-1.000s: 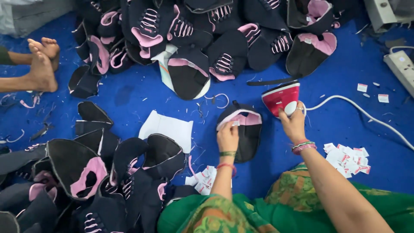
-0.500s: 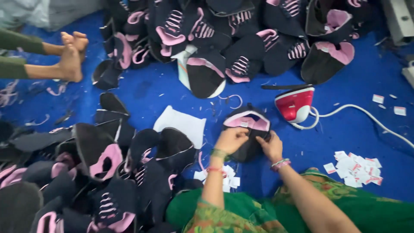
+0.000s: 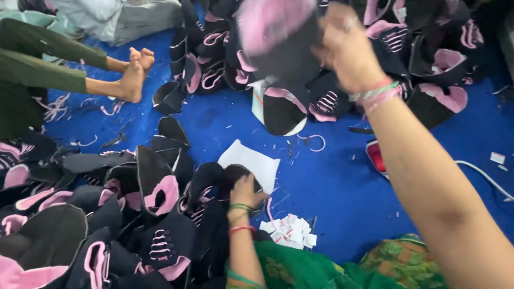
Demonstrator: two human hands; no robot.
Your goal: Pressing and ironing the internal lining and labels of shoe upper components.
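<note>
My right hand [image 3: 348,48] is raised high over the floor and shut on a black and pink shoe upper [image 3: 273,32], which is blurred in front of the far pile of uppers [image 3: 428,53]. My left hand [image 3: 245,191] is low at the near pile of black and pink uppers [image 3: 107,225], its fingers curled on the edge of a black upper [image 3: 214,179] at the pile's right side. A white cut piece [image 3: 249,160] lies just beyond that hand.
A red iron [image 3: 376,156] sits on the blue floor [image 3: 332,182], partly hidden by my right forearm, with its white cable [image 3: 482,174] running right. White paper scraps [image 3: 289,231] lie near my lap. Another person's bare feet [image 3: 134,75] rest at the left.
My right hand has lifted the upper off the floor and swung it up toward the far pile. My left hand has moved left onto the near pile.
</note>
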